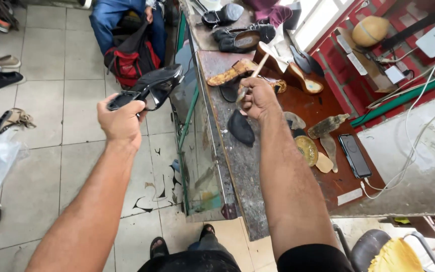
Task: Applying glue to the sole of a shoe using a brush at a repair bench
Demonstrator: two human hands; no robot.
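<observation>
Here, two bare hands work at a cobbler's counter [247, 171]. The left hand [122, 121] is closed around one black heeled shoe [149, 88], held out over the tiled floor [46, 146]. The right hand [259, 98] pinches one wooden-handled brush [252, 75] above the counter. On the counter lie one black sole piece [240, 128], one smartphone [354, 155], and two black shoes [242, 38] farther back.

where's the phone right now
In the head view the black phone lies flat on the red-brown worktop, right of the right hand, beside pale sole pieces.
</observation>
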